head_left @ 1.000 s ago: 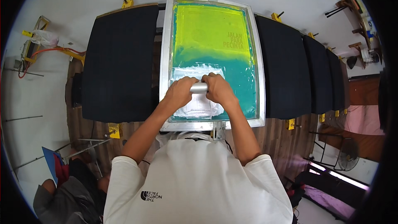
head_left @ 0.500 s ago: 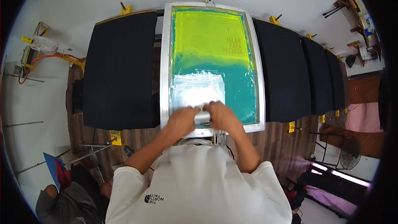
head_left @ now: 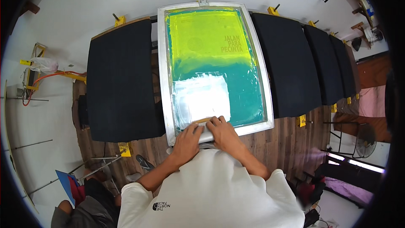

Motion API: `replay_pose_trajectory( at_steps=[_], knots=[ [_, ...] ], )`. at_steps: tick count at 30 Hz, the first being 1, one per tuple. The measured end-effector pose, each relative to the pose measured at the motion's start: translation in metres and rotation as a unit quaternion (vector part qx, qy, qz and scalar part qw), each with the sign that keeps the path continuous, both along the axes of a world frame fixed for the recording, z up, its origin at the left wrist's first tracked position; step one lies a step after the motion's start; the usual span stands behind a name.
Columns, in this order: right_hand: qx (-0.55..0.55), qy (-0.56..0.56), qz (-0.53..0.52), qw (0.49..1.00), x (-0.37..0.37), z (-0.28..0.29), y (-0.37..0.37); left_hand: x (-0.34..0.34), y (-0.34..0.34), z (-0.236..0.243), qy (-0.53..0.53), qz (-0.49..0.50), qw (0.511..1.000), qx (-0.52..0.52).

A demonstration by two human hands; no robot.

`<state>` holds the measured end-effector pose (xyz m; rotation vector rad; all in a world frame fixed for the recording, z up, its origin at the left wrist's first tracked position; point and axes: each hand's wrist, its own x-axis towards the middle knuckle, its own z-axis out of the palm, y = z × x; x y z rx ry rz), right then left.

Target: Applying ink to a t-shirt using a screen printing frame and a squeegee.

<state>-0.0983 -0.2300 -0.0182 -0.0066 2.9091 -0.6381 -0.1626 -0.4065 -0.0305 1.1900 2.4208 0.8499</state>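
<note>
Both my hands grip a squeegee [head_left: 206, 135] with a silver-grey body at the near end of a silk-screen frame [head_left: 268, 105]. My left hand [head_left: 188, 141] is closed on its left part, and my right hand [head_left: 223, 132] on its right part, fingers curled over the top. A thin brown edge shows just beyond my fingers. White ink [head_left: 202, 97] lies in a thick patch on the mesh beyond the squeegee. Farther off, the mesh is teal, then yellow-green with a printed design [head_left: 233, 43]. The squeegee's blade is hidden.
Black fabric-covered boards stand left [head_left: 120, 80] and right [head_left: 289, 67] of the frame, with yellow clamps [head_left: 125, 149] at their ends. A person [head_left: 90, 202] sits at the lower left by a metal stand. A fan [head_left: 365, 140] stands at the right.
My hands and the squeegee have come closer to my body, to the frame's near edge. More of the white patch shows. The whole view has tilted slightly.
</note>
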Motion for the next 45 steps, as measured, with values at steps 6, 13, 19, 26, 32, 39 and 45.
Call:
replay_pose_trajectory(
  at_steps=[6,13,19,26,32,39,45],
  knots=[
    [0.042,-0.002,-0.006,0.999,-0.064,0.010,0.024,-0.062,0.028,0.009,-0.019,0.036,0.999,0.011],
    [0.017,0.045,-0.043,0.998,-0.044,-0.009,0.022,-0.048,0.030,-0.026,0.052,0.017,0.997,0.049],
    [-0.042,-0.014,-0.040,0.998,0.006,0.003,0.006,0.000,0.004,0.000,-0.009,-0.012,1.000,-0.013],
    [0.036,0.018,0.001,0.999,-0.067,0.008,0.030,-0.064,0.033,0.003,0.007,0.046,0.998,0.043],
    [0.021,0.072,0.004,0.997,-0.046,-0.015,0.022,-0.041,0.022,-0.034,0.085,0.026,0.996,0.016],
    [0.003,-0.054,0.021,0.998,-0.005,0.006,0.006,-0.016,0.002,0.013,-0.052,-0.049,0.996,-0.062],
    [0.019,0.023,0.003,1.000,-0.071,0.010,0.034,-0.077,0.036,0.012,0.011,0.021,1.000,-0.011]
  ],
)
